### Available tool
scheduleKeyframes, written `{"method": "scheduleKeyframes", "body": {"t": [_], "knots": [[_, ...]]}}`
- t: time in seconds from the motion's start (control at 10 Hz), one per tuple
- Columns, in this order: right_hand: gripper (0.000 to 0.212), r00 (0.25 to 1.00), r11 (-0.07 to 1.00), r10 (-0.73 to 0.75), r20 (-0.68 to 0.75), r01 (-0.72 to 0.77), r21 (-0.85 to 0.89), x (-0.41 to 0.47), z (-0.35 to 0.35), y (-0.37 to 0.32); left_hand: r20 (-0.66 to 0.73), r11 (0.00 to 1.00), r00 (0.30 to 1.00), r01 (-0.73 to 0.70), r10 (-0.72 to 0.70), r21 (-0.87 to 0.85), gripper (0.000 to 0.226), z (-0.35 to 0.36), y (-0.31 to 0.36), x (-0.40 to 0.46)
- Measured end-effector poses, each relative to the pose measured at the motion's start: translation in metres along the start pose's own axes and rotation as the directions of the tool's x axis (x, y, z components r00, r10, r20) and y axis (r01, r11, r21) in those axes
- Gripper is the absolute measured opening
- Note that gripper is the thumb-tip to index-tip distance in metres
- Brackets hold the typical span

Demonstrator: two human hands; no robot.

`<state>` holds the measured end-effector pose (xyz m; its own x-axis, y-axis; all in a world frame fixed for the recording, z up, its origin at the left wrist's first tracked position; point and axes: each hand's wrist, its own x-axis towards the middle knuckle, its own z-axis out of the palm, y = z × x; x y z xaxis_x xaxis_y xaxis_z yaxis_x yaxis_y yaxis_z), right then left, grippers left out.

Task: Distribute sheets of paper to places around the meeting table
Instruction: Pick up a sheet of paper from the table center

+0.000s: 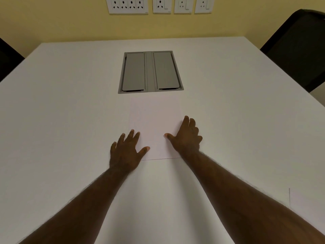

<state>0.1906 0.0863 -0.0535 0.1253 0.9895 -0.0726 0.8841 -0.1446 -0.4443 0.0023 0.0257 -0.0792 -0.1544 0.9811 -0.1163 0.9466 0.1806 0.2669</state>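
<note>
From the head view: white paper (154,127) flat in the middle of the white table (61,103), just below the grey flap box (150,72) at 12 o'clock. Left hand (125,152) spread wide, flat at the sheet's 8 o'clock corner, holding nothing. Right hand (187,136) spread wide too, resting on the 3 o'clock edge. Probably just the start: sheets still in one spot, places at the table sides bare. Dark chairs (299,50) at 2 and 10 o'clock. Yellow wall (61,20) with white sockets (128,5) at 12 o'clock.

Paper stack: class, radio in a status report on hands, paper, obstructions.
Left hand, right hand open, flanking paper stack. Stack flat on table. Nothing obstructing.
</note>
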Motion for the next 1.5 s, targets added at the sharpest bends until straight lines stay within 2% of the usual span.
{"method": "scheduleKeyframes", "body": {"t": [0.2,0.3,0.5,0.6,0.7,0.8,1.1,1.2,1.3,1.4,1.5], "knots": [[0.087,0.996,0.969,0.089,0.015,-0.09,0.229,0.009,-0.009,-0.009,0.004,1.0,1.0,0.006,-0.006,0.0,0.073,0.0,-0.001,-0.001],[0.078,0.994,0.96,0.109,0.004,-0.106,0.26,0.012,-0.011,-0.008,0.004,1.0,1.0,0.01,-0.01,-0.002,0.073,0.0,-0.001,-0.002],[0.041,0.99,0.952,0.044,-0.134,-0.001,0.305,0.013,-0.01,-0.001,-0.007,1.0,1.0,0.016,-0.016,-0.019,0.073,0.002,-0.001,-0.003],[0.025,0.98,0.92,0.098,-0.174,-0.023,0.391,0.018,-0.011,0.001,-0.023,0.999,1.0,0.02,-0.021,-0.034,0.073,0.004,-0.002,-0.005],[0.022,0.975,0.898,0.161,-0.152,-0.081,0.433,0.022,-0.011,0.001,-0.029,0.999,0.999,0.02,-0.021,-0.04,0.073,0.005,-0.003,-0.006],[0.019,0.972,0.911,0.172,-0.157,-0.097,0.401,0.022,-0.008,0.001,-0.023,0.998,1.0,0.02,-0.021,-0.056,0.073,0.004,-0.002,-0.005],[0.027,0.964,0.92,0.13,-0.232,-0.031,0.39,0.011,-0.002,0.002,-0.019,0.999,1.0,0.018,-0.019,-0.051,0.073,0.005,-0.002,-0.003],[0.014,0.968,0.929,0.075,-0.237,0.018,0.369,0.016,-0.001,0.006,-0.026,0.999,1.0,0.01,-0.011,-0.047,0.073,0.005,-0.003,-0.003],[0.018,0.983,0.916,0.059,-0.172,0.015,0.401,0.022,0.001,0.008,-0.033,0.999,0.999,0.004,-0.005,-0.047,0.073,0.006,-0.004,-0.002],[0.017,0.986,0.845,0.131,-0.103,-0.057,0.532,0.026,0.005,0.009,-0.031,0.993,1.0,-0.008,0.005,-0.118,0.077,0.003,-0.002,-0.003],[0.014,0.985,0.755,0.159,-0.06,-0.082,0.651,0.023,0.003,0.008,-0.082,0.948,0.996,0.004,-0.032,-0.317,0.084,-0.003,-0.001,-0.003]]}}
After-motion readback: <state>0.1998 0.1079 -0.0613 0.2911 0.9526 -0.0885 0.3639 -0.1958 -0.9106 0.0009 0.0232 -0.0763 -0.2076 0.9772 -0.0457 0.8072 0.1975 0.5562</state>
